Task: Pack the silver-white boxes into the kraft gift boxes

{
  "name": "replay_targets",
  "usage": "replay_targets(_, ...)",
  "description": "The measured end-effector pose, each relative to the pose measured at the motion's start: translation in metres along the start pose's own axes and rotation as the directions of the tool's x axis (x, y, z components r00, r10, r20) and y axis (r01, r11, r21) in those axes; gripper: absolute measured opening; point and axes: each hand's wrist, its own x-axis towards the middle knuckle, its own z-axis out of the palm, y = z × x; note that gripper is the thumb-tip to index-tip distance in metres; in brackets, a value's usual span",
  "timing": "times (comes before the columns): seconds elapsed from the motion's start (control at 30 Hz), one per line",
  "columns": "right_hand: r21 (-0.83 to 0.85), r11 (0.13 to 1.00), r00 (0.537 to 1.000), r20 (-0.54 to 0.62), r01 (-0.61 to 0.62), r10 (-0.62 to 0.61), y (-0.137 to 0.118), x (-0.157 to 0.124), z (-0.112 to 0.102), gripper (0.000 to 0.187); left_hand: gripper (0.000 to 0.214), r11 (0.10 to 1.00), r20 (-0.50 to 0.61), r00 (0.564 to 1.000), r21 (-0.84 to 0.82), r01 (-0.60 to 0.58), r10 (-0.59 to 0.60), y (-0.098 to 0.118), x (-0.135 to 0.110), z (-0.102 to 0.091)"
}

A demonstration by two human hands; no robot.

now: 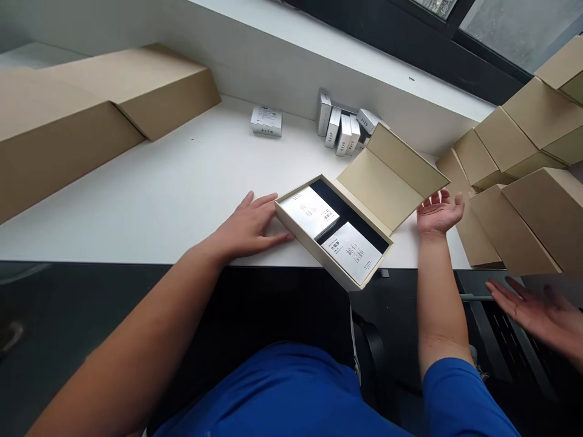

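A cream gift box (314,247) lies at a slant on the white table, its front corner jutting past the table edge. Its hinged lid (387,182) is folded back. Inside, two small white printed boxes (310,211) sit side by side against a dark lining. My left hand (255,229) rests on the table with fingers spread, touching or nearly touching the gift box's left end. Palm up, my right hand (439,212) is at the lid's right edge, its loosely bent fingers beside or under that edge; contact there is unclear.
Several small white boxes (344,130) stand in a cluster by the wall, with a single small box (266,121) to their left. Large tan boxes (164,91) line the left; more tan boxes (523,206) are stacked right. Another person's open hand (542,315) reaches in at right.
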Motion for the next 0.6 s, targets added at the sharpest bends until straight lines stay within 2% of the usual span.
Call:
replay_targets(0.07, 0.005, 0.994, 0.985, 0.138, -0.105, 0.103, -0.001, -0.008, 0.003, 0.068, 0.089, 0.998, -0.025, 1.0, 0.052, 0.019, -0.018, 0.003, 0.004, 0.006)
replay_targets(0.17, -0.017, 0.977, 0.915, 0.349, -0.211, 0.204, 0.002, -0.024, 0.013, 0.083, 0.088, 0.993, -0.074, 0.994, 0.078, 0.085, -0.079, 0.017, 0.011, 0.017)
replay_targets(0.27, -0.004, 0.964, 0.869, 0.433, -0.264, 0.24, -0.001, -0.038, 0.02, 0.091, 0.089, 0.988, -0.122, 0.984, 0.064, 0.141, -0.132, 0.035, 0.017, 0.027)
replay_targets(0.37, -0.035, 0.954, 0.831, 0.481, -0.299, 0.279, -0.02, -0.052, 0.022, 0.095, 0.083, 0.99, -0.151, 0.98, 0.045, 0.135, -0.127, 0.046, 0.019, 0.033)
replay_targets(0.43, -0.022, 0.967, 0.832, 0.506, -0.252, 0.228, -0.035, -0.065, 0.024, 0.09, 0.071, 0.994, -0.166, 0.981, 0.028, 0.108, -0.102, 0.048, 0.018, 0.033)
replay_targets(0.5, 0.027, 0.986, 0.845, 0.519, -0.165, 0.127, -0.046, -0.081, 0.028, 0.083, 0.055, 0.997, -0.169, 0.983, 0.016, 0.072, -0.069, 0.047, 0.016, 0.032)
replay_targets(0.6, 0.077, 0.997, 0.859, 0.511, -0.026, -0.017, -0.049, -0.105, 0.033, 0.076, 0.044, 0.999, -0.168, 0.985, 0.003, 0.032, -0.031, 0.045, 0.012, 0.029)
